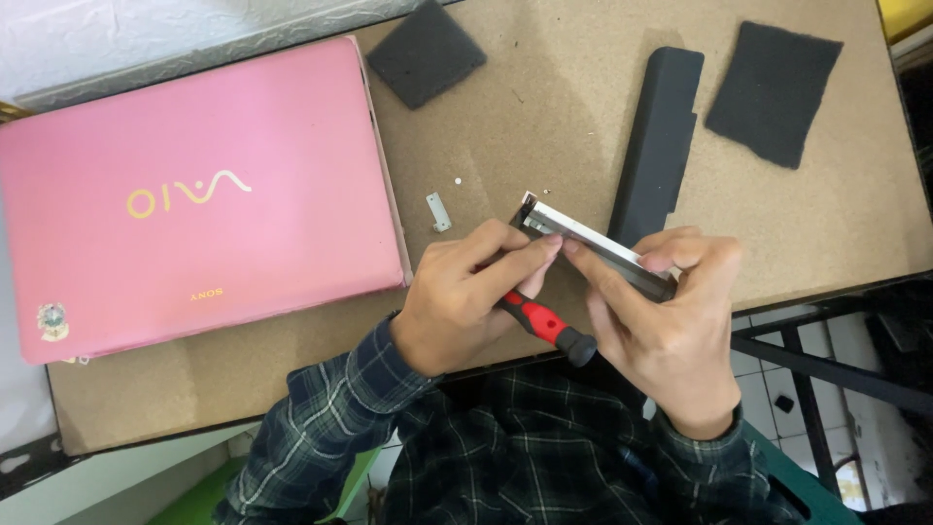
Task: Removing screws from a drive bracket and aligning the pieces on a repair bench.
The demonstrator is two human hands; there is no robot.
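My left hand (466,297) grips a screwdriver with a red and black handle (549,328), its tip hidden against a flat silver drive in a metal bracket (583,243). That drive is held from its right end by my right hand (661,311), and both hands hover just above the table's front edge. A closed pink laptop (194,194) lies to the left. Behind the hands a long black battery pack (661,146) lies on the brown tabletop (544,107).
Two dark foam pads lie at the back, one (425,53) near the laptop's corner and one (775,92) at the right. A small metal bracket piece (439,211) and a tiny white speck (458,180) lie beside the laptop. Tiled floor and a dark frame (826,360) show at right.
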